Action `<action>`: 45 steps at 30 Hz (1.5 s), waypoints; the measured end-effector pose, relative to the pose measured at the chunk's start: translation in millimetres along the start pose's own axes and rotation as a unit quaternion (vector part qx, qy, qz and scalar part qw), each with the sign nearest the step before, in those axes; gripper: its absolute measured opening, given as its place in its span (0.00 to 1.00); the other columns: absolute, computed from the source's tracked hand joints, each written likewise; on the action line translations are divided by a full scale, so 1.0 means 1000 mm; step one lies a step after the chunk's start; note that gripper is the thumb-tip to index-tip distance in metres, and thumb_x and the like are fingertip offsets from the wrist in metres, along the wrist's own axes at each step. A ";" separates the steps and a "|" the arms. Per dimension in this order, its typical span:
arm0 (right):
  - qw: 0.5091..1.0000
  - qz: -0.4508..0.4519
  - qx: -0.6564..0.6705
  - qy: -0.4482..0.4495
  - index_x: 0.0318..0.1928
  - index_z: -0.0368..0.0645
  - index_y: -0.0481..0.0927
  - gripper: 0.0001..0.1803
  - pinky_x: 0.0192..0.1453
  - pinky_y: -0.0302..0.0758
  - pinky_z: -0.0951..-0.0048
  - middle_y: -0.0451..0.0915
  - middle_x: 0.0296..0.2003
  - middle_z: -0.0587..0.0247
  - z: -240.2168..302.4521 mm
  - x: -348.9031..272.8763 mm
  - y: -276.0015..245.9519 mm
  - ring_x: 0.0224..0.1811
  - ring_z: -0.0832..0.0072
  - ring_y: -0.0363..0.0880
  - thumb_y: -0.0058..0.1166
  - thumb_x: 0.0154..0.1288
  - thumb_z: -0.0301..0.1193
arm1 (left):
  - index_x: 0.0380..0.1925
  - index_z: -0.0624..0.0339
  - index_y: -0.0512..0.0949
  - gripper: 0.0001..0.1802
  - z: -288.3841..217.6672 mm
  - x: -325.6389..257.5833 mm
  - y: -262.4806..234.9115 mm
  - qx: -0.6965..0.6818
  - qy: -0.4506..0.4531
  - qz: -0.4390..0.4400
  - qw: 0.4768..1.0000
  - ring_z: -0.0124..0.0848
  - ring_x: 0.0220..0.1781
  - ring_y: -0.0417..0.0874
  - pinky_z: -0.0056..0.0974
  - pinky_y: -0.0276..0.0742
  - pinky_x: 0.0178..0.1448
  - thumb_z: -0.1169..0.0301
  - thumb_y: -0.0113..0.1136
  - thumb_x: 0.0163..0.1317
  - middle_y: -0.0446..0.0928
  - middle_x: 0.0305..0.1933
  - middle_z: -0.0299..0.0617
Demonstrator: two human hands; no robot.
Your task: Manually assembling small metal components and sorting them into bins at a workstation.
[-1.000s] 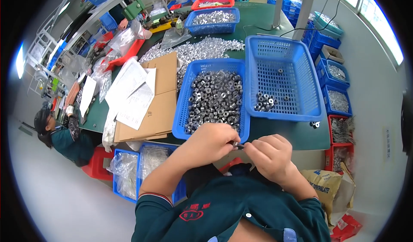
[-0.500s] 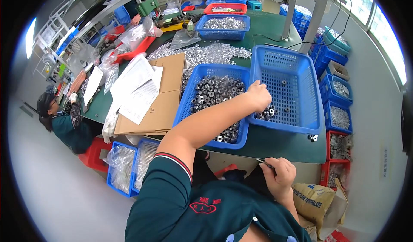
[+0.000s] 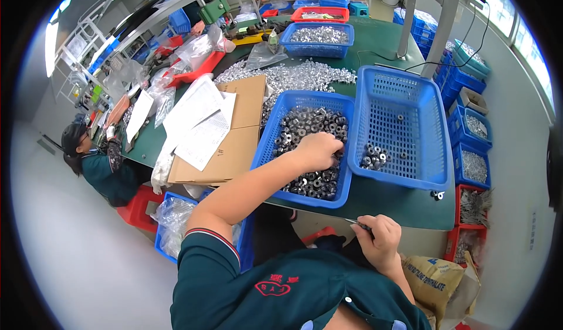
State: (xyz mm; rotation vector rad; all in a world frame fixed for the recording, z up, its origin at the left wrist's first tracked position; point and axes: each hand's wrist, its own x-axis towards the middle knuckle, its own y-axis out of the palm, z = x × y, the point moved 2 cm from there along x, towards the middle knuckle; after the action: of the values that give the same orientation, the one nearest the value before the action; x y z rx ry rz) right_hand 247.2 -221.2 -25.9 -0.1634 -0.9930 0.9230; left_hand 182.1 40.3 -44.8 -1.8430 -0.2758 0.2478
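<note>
My left hand (image 3: 319,151) reaches into a blue basket (image 3: 264,148) heaped with small round metal parts (image 3: 314,122), silver and black with centre holes. Its fingers are bent down among the parts, and what they pinch is hidden. Beside it, to the right, a second blue basket (image 3: 431,154) holds a small cluster of the same ring-like parts (image 3: 374,156) at its near left, plus a couple of loose ones. My right hand (image 3: 381,239), near the table's front edge, is closed round a thin metal tool (image 3: 362,225) with a narrow tip pointing left; its kind is unclear.
Left of the baskets lie cardboard (image 3: 246,148) and paper sheets (image 3: 202,131). Shiny clear pieces (image 3: 293,75) spread behind. A metal post (image 3: 446,31) rises at the back right. Stacked bins (image 3: 472,125) line the right wall. A co-worker (image 3: 105,166) sits at far left.
My left hand has moved left, from over the near left of the right basket into the filled basket. My right hand keeps its grip on the thin tool. The whole view has shifted slightly.
</note>
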 end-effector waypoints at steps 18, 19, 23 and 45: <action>1.000 0.007 0.003 0.026 0.32 0.38 0.80 0.10 0.27 0.71 0.69 0.78 0.23 0.59 0.007 -0.002 0.009 0.21 0.64 0.76 0.68 0.50 0.21 | 0.40 0.52 0.85 0.15 0.006 -0.011 0.017 -0.058 -0.002 -0.020 0.998 0.44 0.53 0.76 0.46 0.75 0.56 0.61 0.68 0.54 0.75 0.41 0.45; 1.000 0.009 0.003 0.024 0.32 0.38 0.80 0.10 0.27 0.71 0.69 0.78 0.23 0.59 0.007 -0.003 0.010 0.21 0.64 0.76 0.68 0.50 0.21 | 0.39 0.52 0.85 0.14 0.002 -0.012 0.017 -0.055 -0.006 -0.034 0.998 0.45 0.52 0.76 0.46 0.74 0.55 0.61 0.68 0.54 0.75 0.41 0.45; 1.000 0.014 -0.003 0.026 0.32 0.38 0.80 0.09 0.26 0.71 0.69 0.77 0.22 0.60 0.010 -0.002 0.012 0.21 0.64 0.75 0.68 0.50 0.20 | 0.36 0.54 0.86 0.13 0.001 -0.010 0.024 -0.059 -0.015 -0.082 0.995 0.46 0.50 0.77 0.47 0.75 0.52 0.61 0.67 0.53 0.76 0.39 0.45; 0.999 -0.027 0.024 -0.038 0.34 0.40 0.81 0.13 0.28 0.73 0.68 0.79 0.25 0.61 0.025 0.062 0.022 0.24 0.64 0.77 0.70 0.46 0.22 | 0.48 0.65 0.77 0.10 -0.040 -0.140 -0.006 -0.770 -0.067 -0.052 0.633 0.26 0.35 0.81 0.31 0.76 0.39 0.74 0.57 0.68 0.80 0.36 0.41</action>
State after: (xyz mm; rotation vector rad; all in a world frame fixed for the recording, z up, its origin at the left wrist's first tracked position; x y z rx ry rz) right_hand 228.1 -169.0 17.4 -0.0607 -1.0403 0.9086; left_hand 61.2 -37.7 -23.4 -3.5134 -0.8873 -0.0073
